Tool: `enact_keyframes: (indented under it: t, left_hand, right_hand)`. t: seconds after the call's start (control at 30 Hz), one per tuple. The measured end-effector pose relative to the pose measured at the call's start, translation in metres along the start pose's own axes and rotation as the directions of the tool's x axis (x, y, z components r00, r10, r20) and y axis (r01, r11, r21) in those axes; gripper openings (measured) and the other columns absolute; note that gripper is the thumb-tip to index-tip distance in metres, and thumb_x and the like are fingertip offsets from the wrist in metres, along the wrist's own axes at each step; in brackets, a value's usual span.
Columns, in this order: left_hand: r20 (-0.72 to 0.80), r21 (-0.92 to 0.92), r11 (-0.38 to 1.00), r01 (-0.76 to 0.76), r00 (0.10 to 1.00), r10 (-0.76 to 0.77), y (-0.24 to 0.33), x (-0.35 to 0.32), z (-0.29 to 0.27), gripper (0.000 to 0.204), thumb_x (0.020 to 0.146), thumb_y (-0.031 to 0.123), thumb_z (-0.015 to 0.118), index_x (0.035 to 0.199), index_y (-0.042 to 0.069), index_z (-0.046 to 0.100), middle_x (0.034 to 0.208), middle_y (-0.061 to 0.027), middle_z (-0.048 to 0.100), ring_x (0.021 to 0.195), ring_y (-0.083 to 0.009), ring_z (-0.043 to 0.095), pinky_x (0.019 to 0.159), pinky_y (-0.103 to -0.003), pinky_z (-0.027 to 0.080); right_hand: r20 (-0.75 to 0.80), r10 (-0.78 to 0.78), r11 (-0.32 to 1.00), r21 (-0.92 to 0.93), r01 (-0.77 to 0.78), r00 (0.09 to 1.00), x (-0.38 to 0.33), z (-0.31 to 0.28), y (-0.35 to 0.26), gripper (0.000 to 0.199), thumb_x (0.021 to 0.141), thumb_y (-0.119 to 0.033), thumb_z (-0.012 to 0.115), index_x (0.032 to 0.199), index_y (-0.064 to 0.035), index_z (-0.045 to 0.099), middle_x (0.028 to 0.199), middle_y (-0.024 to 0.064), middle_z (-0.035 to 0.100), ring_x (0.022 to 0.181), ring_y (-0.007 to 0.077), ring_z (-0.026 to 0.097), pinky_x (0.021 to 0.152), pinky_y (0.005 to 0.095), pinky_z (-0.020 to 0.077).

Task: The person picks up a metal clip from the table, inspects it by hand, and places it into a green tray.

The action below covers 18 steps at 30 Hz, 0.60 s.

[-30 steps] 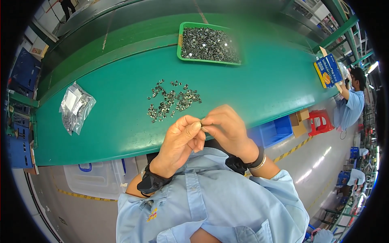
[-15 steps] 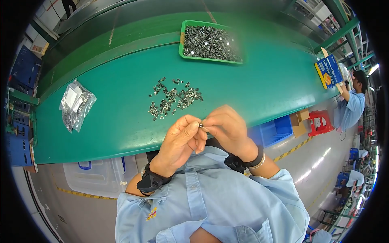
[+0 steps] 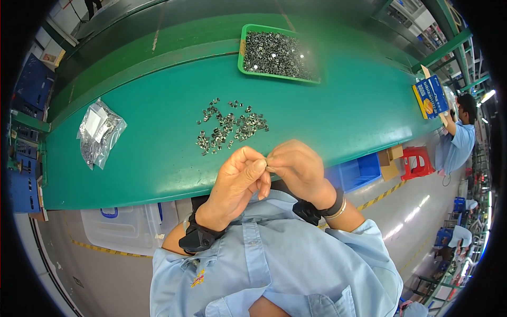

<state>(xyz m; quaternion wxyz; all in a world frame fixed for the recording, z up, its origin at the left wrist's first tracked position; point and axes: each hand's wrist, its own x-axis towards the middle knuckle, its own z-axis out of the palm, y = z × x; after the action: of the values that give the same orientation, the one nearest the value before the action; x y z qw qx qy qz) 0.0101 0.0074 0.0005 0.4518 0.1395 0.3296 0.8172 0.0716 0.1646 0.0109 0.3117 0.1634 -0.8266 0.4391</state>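
At the near edge of the green bench point(image 3: 158, 158), seen from the head view, the left hand point(image 3: 236, 180) and the right hand point(image 3: 300, 168) meet in front of the person's chest. Each has its thumb and forefinger pressed together, and the two pinches touch at the tips. Whatever lies between them is covered by the fingers, so I cannot tell whether a piece is clamped there. The remaining left fingers curl loosely underneath, perhaps to steady the pinch, and the hands are probably kept close to the body so that something tiny can be seen well and turned by the fingertips alone.

Just beyond the hands, small metal pieces point(image 3: 250, 127) lie scattered on the bench in a loose patch, likely spread thinly so that single ones are easy to pick out. Farther back stands a green tray point(image 3: 280, 78), filled with a mass of similar-looking parts point(image 3: 275, 53); its place beyond the patch seems to leave the near surface for the fingers. A clear plastic bag point(image 3: 103, 138) with a pale label rests well apart on the left, presumably out of the way of both forearms.
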Motion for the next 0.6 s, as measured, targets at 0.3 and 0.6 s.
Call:
enact_keyframes:
  t: [0.3,0.6]
  left_hand:
    - [-0.004,-0.044,0.999,0.004,1.0,-0.004,-0.0013,0.0002,0.0051,0.019,0.098,0.025,0.044,0.093,0.006,0.044,0.067,-0.0101,0.055,0.052,-0.016,0.051,0.046,-0.027,0.04]
    - [-0.054,0.018,0.997,-0.078,0.995,0.078,-0.0077,0.0008,0.0091,0.016,0.098,0.022,0.044,0.093,0.006,0.045,0.067,-0.0093,0.055,0.053,-0.0141,0.051,0.046,-0.026,0.041]
  right_hand:
    - [-0.017,0.127,0.987,0.097,-0.125,0.992,-0.0043,0.0014,0.0044,0.016,0.075,0.0,0.069,0.087,-0.0054,0.061,0.082,0.0075,0.063,0.074,0.0221,0.061,0.065,0.0314,0.0492]
    - [-0.032,0.126,0.989,0.085,-0.123,0.991,-0.0055,0.0033,0.005,0.016,0.076,-0.001,0.069,0.088,-0.0064,0.061,0.082,0.0069,0.063,0.075,0.0216,0.061,0.065,0.0307,0.0492]
